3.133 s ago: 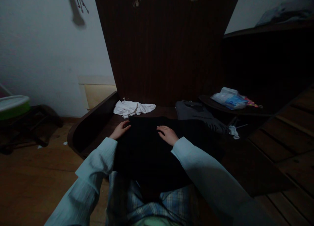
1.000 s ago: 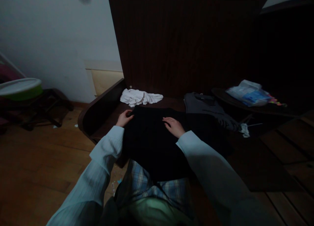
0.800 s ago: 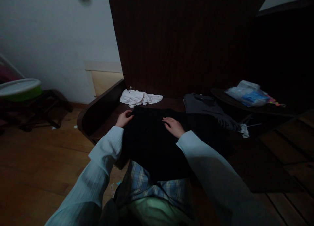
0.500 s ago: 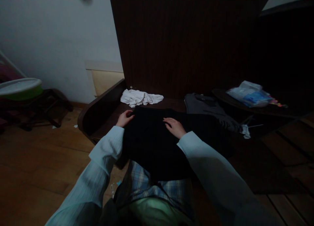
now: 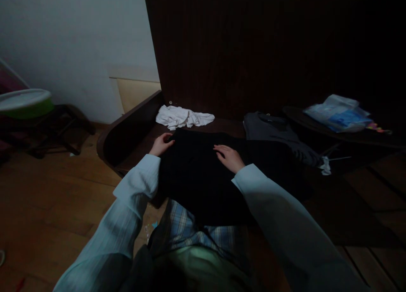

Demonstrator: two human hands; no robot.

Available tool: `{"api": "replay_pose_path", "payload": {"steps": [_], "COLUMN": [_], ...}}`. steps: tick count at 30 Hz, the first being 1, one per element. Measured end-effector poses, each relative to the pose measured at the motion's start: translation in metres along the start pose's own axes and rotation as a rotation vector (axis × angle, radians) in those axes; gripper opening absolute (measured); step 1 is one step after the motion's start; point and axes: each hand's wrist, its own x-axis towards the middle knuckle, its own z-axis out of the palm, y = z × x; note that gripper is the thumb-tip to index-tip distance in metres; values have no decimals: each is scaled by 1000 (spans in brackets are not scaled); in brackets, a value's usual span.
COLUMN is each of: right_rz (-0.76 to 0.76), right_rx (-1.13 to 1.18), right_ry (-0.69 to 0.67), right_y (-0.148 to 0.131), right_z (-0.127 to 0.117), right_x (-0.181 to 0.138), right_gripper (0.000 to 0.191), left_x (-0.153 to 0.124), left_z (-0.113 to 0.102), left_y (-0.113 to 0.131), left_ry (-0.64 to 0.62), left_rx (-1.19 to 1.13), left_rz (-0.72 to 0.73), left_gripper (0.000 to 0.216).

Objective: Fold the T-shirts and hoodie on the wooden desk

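Note:
A black piece of clothing (image 5: 203, 178) lies spread over the dark wooden bench and partly across my lap; it is too dark to tell which garment it is. At its upper left edge, my left hand (image 5: 161, 144) has its fingers and thumb curled round the cloth. Near the middle of the cloth, my right hand (image 5: 231, 157) rests palm down, its fingers stretched out and holding nothing. A crumpled white cloth (image 5: 184, 117) lies behind the black one, against the backrest.
The bench's curved armrest (image 5: 127, 118) rises at my left. Behind the black cloth to the right lies a dark grey bag-like item (image 5: 269, 129). A plastic packet (image 5: 339, 114) sits on a dark round surface. Far left, a green basin (image 5: 30, 108) stands on a stool.
The view has tilted down slightly and shifted. Both hands keep nearly the same places on the black cloth, the right one still lying flat.

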Motion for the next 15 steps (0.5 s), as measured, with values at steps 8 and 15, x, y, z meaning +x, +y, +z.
{"api": "replay_pose_path", "payload": {"steps": [8,15], "right_rz": [-7,-9], "right_rx": [-19,-54], "right_ry": [-15,-14], "right_y": [5,1], "right_z": [2,2], "right_x": [-1,-1], "right_gripper": [27,30], "left_x": [-1,0], "left_z": [1,1], "left_y": [1,-3], "left_ry": [-17,-28], "left_rx": [-57,-86], "left_rz": [14,51], "left_gripper": [36,39]}}
